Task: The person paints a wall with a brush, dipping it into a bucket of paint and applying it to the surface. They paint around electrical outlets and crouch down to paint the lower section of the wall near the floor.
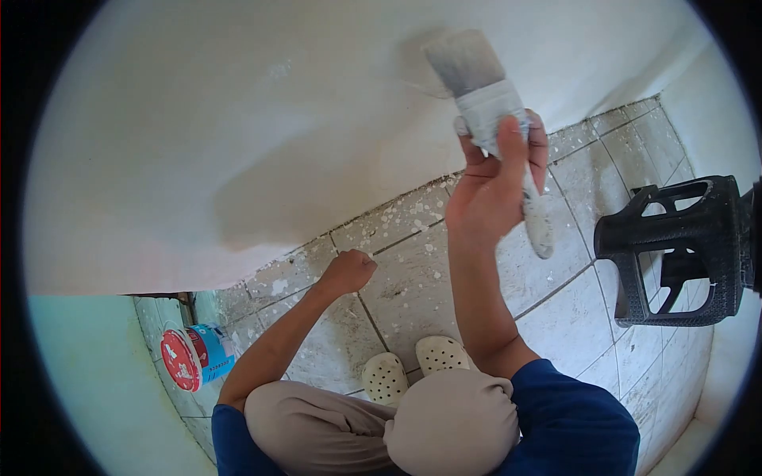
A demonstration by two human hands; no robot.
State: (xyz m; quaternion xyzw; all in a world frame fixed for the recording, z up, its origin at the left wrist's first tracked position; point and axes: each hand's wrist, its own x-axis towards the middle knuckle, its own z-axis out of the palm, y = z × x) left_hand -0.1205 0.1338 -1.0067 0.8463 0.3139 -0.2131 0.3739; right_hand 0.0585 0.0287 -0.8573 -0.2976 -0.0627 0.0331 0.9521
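Snugly within right hand's (pixel 486 197) fingers (pixel 512 149): paintbrush (pixel 475 73)

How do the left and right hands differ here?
The right hand grips a paintbrush; the left hand is a closed fist with nothing seen in it. The right hand is raised to the white wall; the left hand hangs low over the tiled floor. Both are bare.

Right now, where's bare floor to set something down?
Widest: tiles between the stool and the right hand holding the brush. Smaller patch between it and the left hand, along the wall. Tight by the bucket and around the shoes.
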